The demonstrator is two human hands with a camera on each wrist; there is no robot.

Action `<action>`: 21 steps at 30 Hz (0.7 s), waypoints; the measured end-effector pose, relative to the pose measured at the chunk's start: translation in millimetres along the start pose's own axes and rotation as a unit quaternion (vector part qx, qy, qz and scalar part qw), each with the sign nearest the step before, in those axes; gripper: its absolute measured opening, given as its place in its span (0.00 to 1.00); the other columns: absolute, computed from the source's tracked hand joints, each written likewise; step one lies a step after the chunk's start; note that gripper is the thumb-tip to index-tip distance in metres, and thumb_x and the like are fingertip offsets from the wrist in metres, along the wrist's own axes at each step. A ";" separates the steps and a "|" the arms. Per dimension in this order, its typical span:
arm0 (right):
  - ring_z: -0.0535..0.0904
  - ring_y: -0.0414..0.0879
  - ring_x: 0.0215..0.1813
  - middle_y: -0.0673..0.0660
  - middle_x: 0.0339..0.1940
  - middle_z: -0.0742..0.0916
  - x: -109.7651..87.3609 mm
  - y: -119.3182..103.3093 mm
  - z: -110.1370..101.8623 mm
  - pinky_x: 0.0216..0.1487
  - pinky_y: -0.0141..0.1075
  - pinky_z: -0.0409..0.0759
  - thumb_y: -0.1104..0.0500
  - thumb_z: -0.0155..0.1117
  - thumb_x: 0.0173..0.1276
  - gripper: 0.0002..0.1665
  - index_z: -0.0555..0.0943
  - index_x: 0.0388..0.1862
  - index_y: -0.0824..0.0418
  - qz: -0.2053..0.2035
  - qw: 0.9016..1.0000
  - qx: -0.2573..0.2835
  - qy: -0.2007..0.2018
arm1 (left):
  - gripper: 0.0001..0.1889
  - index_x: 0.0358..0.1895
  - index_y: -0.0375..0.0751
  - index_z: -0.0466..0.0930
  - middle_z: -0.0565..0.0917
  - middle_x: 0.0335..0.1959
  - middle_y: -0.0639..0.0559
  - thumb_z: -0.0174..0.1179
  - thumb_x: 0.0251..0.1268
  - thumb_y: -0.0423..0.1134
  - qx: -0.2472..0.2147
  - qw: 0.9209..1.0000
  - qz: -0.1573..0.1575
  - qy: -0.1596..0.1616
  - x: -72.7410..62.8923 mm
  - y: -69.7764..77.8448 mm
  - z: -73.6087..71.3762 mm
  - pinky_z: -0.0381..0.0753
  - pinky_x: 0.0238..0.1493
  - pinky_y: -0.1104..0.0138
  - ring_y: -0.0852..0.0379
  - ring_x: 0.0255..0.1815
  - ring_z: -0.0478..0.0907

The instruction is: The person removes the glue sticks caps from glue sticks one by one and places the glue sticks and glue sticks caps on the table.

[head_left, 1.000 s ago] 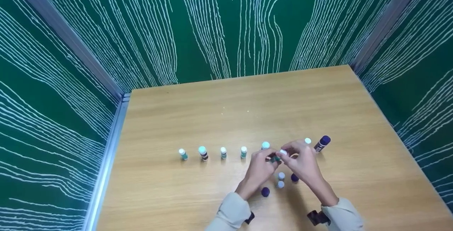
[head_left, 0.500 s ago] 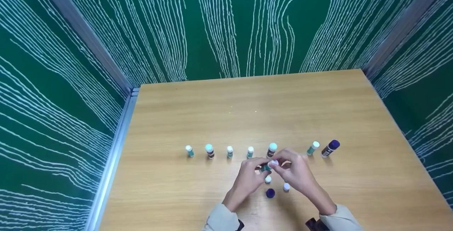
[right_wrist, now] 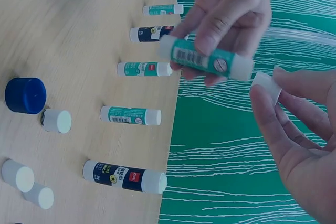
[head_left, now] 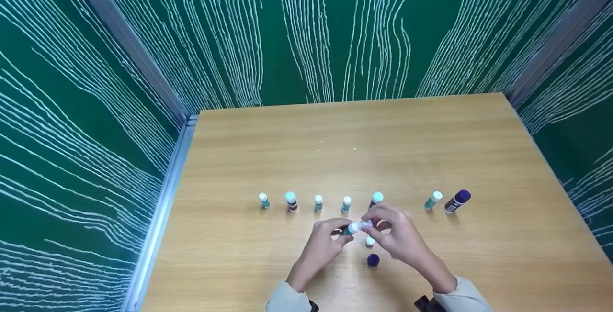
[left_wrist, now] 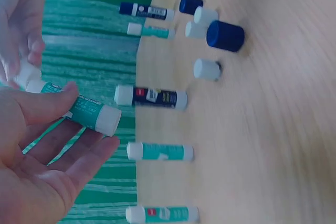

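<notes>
My left hand (head_left: 320,247) holds a green glue stick (left_wrist: 84,109) with white ends, fingers and thumb around its body. In the right wrist view it lies tilted, one white end toward my right hand (head_left: 400,233). That hand pinches a white cap (right_wrist: 266,87) between thumb and fingers, right at the stick's end and angled to it. Both hands are above the table, in front of a standing dark glue stick (left_wrist: 152,97). Below them stand loose caps, among them a white cap (head_left: 369,241) and a dark blue cap (head_left: 373,260).
A row of upright glue sticks crosses the wooden table (head_left: 268,159): a green one (head_left: 264,200) at the left end, a large one with a dark blue cap (head_left: 458,201) at the right. Green walls (head_left: 297,39) with white lines enclose the table's back and sides.
Both hands have moved left and nearer the body with the glue stick. The white cap in the right hand, earlier close against the stick's end, now sits farther out and at an angle.
</notes>
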State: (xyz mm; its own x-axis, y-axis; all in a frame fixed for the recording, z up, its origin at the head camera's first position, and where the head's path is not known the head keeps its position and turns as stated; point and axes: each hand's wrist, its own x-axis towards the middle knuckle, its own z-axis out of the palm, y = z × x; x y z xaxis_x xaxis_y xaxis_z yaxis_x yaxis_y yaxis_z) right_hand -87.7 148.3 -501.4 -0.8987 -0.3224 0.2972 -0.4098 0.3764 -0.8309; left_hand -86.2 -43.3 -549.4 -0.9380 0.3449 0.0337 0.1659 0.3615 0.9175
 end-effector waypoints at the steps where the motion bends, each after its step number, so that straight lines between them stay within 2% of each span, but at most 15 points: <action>1: 0.80 0.41 0.33 0.48 0.33 0.82 0.0 0.0 -0.8 0.30 0.30 0.84 0.71 0.72 0.52 0.10 0.84 0.33 0.61 0.000 1.000 -0.001 0.002 | 0.15 0.48 0.47 0.83 0.83 0.45 0.60 0.64 0.58 0.29 -0.006 1.000 -0.007 0.005 -1.3 -1.8 -1.9 0.79 0.51 0.70 0.66 0.46 0.79; 4: 0.80 0.40 0.33 0.47 0.33 0.82 -0.5 1.4 -3.4 0.30 0.30 0.84 0.71 0.72 0.52 0.11 0.84 0.33 0.60 0.005 1.000 -0.011 0.007 | 0.15 0.48 0.48 0.83 0.83 0.45 0.60 0.64 0.58 0.29 -0.016 0.999 -0.021 0.019 -5.6 -8.2 -8.4 0.79 0.51 0.69 0.64 0.47 0.79; 11: 0.79 0.40 0.32 0.46 0.34 0.83 -2.5 7.4 -7.8 0.28 0.30 0.83 0.72 0.72 0.51 0.12 0.84 0.32 0.58 -0.001 0.999 -0.031 0.017 | 0.14 0.46 0.41 0.83 0.84 0.42 0.52 0.65 0.56 0.27 -0.025 0.997 -0.017 0.067 -14.7 -28.0 -23.4 0.81 0.47 0.69 0.57 0.46 0.80; 21: 0.78 0.39 0.31 0.47 0.33 0.83 -5.4 19.1 -11.5 0.28 0.30 0.82 0.73 0.72 0.50 0.14 0.85 0.35 0.59 0.015 0.999 -0.047 0.019 | 0.13 0.45 0.34 0.81 0.83 0.43 0.46 0.63 0.56 0.24 -0.040 0.990 -0.050 0.122 -20.2 -47.7 -44.6 0.81 0.46 0.69 0.51 0.46 0.81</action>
State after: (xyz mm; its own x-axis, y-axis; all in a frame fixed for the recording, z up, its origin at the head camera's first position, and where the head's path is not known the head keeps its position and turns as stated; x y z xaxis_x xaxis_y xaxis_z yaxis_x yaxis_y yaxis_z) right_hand -92.4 167.2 -513.5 -0.9155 -0.2768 0.2920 -0.3936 0.4652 -0.7929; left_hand -88.7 -106.1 -576.2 -0.9958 0.0872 0.0279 0.0538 0.3105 0.9490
